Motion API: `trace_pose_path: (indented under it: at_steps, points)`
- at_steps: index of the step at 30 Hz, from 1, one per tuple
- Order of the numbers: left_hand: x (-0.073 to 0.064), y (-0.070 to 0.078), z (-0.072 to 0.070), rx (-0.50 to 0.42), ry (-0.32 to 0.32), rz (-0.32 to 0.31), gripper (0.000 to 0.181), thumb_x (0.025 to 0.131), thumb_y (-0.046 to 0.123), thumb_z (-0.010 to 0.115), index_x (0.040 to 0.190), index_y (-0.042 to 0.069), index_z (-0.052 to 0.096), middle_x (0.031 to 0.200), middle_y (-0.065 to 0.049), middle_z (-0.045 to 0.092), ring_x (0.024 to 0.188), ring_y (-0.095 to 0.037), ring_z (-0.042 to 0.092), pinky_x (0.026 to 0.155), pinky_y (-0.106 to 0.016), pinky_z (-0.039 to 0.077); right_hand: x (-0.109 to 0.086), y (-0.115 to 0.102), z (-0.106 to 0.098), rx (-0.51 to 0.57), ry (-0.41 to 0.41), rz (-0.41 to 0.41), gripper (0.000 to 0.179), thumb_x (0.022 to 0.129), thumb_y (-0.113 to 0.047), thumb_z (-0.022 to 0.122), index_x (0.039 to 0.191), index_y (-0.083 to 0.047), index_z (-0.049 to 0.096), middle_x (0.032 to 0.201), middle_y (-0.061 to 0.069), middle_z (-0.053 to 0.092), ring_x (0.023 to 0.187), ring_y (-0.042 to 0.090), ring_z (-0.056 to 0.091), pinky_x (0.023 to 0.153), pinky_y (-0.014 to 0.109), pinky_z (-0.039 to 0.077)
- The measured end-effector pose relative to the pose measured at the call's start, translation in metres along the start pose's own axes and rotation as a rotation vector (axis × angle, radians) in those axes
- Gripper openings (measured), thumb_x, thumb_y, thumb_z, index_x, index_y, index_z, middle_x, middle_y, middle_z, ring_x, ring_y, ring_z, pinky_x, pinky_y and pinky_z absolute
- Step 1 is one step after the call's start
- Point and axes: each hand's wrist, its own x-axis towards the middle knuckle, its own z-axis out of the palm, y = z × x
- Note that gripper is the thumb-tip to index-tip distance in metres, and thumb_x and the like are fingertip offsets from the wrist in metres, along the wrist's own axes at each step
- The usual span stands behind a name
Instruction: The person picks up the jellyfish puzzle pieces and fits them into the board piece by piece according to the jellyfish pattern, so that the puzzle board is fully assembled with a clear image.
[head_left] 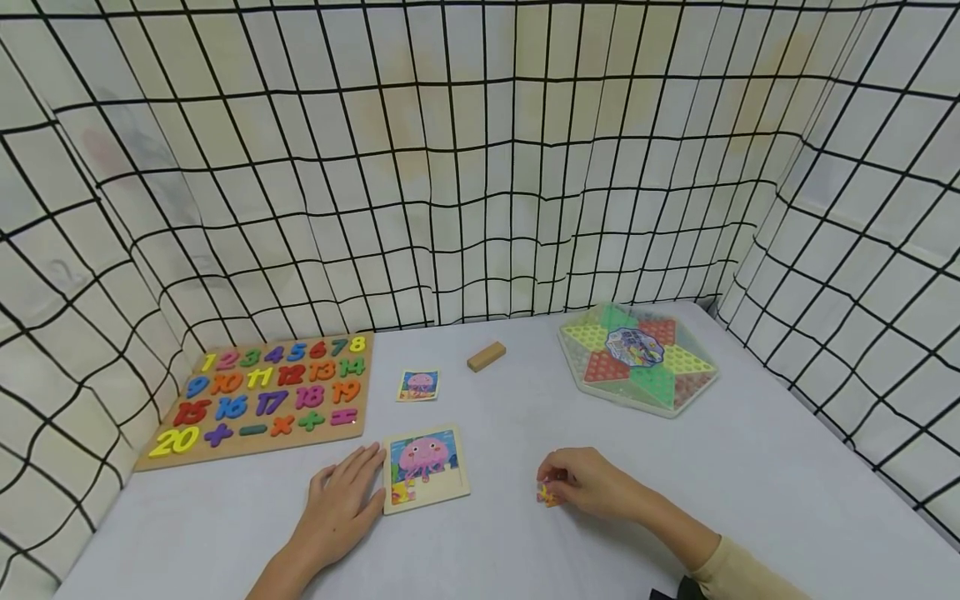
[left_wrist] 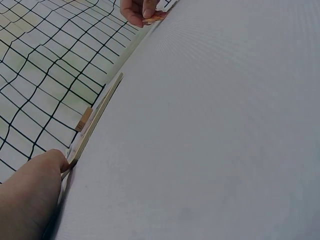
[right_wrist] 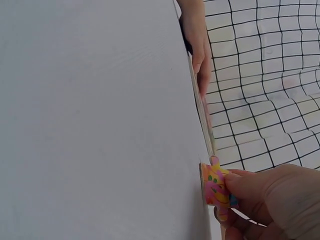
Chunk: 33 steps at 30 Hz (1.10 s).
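A jigsaw puzzle board (head_left: 424,467) with a pink jellyfish picture lies on the white table, its lower right part showing bare wood. At its left edge rests my left hand (head_left: 339,505), fingers mostly straight, thumb and fingertips touching the frame. My right hand (head_left: 592,483) is to the right of the board, apart from it. Between thumb and fingers it pinches a colourful puzzle piece (right_wrist: 216,185), yellow and pink with green spots, seen up close in the right wrist view. In the left wrist view the board (left_wrist: 102,117) appears edge-on.
Behind the board lie a small jellyfish picture card (head_left: 418,386) and a wooden block (head_left: 487,357). A number board (head_left: 262,400) stands at the left, and a hexagonal star-patterned game box (head_left: 637,358) at the back right. Black netting (head_left: 480,175) over white cloth encloses the table's back and sides.
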Motion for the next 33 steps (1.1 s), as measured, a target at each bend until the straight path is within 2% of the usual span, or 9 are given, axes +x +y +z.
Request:
trace_pose_path:
  at_steps: [3, 10, 18, 33]
  points:
    - [-0.001, -0.001, 0.000, -0.002, 0.001, -0.002, 0.053, 0.089, 0.027, 0.056, 0.135, 0.004, 0.044, 0.141, -0.012, 0.040, 0.130, -0.029, 0.031, 0.096, -0.055, 0.016, 0.002, -0.001, -0.001, 0.011, -0.009, 0.010, 0.011, 0.085, -0.002, 0.062, 0.092, -0.010, 0.064, 0.078, -0.009, 0.060, 0.067, -0.001, 0.053, 0.058, 0.018, 0.046]
    - [0.000, 0.001, -0.001, 0.004, -0.001, 0.000, 0.053, 0.089, 0.027, 0.055, 0.135, 0.003, 0.044, 0.141, -0.012, 0.040, 0.130, -0.030, 0.031, 0.096, -0.055, 0.016, 0.010, -0.002, -0.003, -0.003, 0.008, -0.036, 0.009, 0.086, -0.004, 0.061, 0.093, -0.009, 0.065, 0.076, -0.008, 0.060, 0.066, 0.000, 0.053, 0.058, 0.018, 0.046]
    - [0.002, 0.002, -0.001, -0.002, 0.008, 0.007, 0.053, 0.089, 0.027, 0.056, 0.135, 0.004, 0.044, 0.141, -0.011, 0.040, 0.130, -0.029, 0.031, 0.096, -0.054, 0.016, 0.021, -0.007, -0.001, -0.018, 0.024, -0.034, 0.013, 0.087, -0.007, 0.060, 0.099, -0.005, 0.065, 0.072, -0.010, 0.059, 0.066, 0.000, 0.052, 0.059, 0.019, 0.046]
    - [0.001, 0.004, -0.003, 0.010, 0.000, -0.002, 0.053, 0.088, 0.027, 0.056, 0.135, 0.004, 0.044, 0.141, -0.011, 0.040, 0.131, -0.029, 0.031, 0.097, -0.054, 0.017, 0.060, -0.021, 0.018, -0.020, -0.002, -0.029, 0.010, 0.086, -0.010, 0.062, 0.094, -0.007, 0.068, 0.074, -0.014, 0.059, 0.071, 0.001, 0.051, 0.064, 0.019, 0.045]
